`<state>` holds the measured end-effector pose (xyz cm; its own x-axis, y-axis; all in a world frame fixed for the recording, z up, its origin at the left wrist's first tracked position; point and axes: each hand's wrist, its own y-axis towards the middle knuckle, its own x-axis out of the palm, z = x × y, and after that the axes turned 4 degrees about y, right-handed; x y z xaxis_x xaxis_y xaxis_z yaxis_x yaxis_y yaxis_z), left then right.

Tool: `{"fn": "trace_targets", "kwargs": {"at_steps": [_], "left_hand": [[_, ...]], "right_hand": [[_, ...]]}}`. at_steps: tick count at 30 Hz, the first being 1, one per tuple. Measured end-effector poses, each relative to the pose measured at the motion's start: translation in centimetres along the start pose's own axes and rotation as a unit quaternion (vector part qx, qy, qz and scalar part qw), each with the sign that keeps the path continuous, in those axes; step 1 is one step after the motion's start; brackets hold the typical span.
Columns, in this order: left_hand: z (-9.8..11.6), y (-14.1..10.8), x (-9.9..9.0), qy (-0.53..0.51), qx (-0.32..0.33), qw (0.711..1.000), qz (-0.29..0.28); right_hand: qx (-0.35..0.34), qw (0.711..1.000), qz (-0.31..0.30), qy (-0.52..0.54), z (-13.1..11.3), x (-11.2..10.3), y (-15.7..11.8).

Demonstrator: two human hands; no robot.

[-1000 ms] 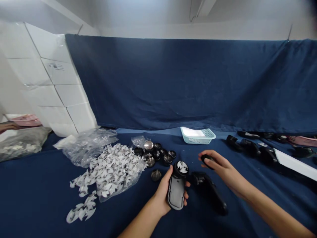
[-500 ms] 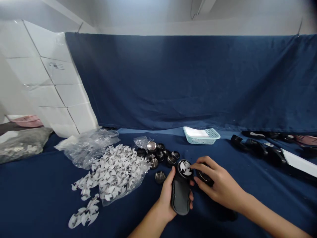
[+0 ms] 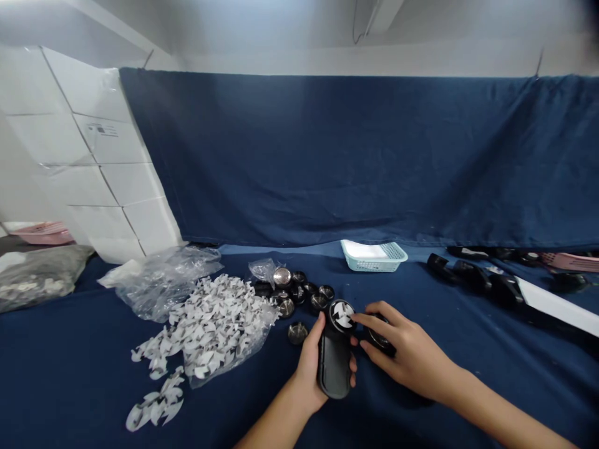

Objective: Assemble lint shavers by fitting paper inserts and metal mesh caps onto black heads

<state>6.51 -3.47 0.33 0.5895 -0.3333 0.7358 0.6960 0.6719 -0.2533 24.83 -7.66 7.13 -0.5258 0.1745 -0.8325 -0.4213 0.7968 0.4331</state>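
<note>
across the blue cloth-covered table (image 3: 60, 374), a heap of white die-cut paper scraps (image 3: 215, 327) spills over a clear plastic bag, and dark round caps (image 3: 299, 292) cluster toward the far edge, with a loose cap (image 3: 297, 333) just beside the left hand (image 3: 309, 365). that hand is closed around a long black handset (image 3: 334, 368), whose long axis runs from the near edge toward the far edge, its round top with a white paper star (image 3: 343, 314) pointing away. the right hand (image 3: 405, 352), curled on a small round black part (image 3: 380, 342) (mostly hidden by the fingers), reaches that top from the right; any contact is hard to make out.
</note>
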Motion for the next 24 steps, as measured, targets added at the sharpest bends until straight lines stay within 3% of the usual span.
{"fn": "trace_targets", "kwargs": {"at_steps": [6, 15, 24], "left_hand": [[0.0, -0.1, 0.2, 0.005, 0.002, 1.0, 0.01], [-0.9, 0.2, -0.3, 0.028, -0.015, 0.999, 0.014], [-1.2, 0.1, -0.5, 0.052, -0.04, 0.998, 0.011]], "right_hand": [[-0.007, 1.0, 0.006, 0.001, 0.1, 0.2, -0.5], [-0.05, 0.991, 0.119, 0.022, 0.5, 1.3, 0.0], [-0.106, 0.988, 0.111, -0.009, 0.4, 2.1, 1.5]]}}
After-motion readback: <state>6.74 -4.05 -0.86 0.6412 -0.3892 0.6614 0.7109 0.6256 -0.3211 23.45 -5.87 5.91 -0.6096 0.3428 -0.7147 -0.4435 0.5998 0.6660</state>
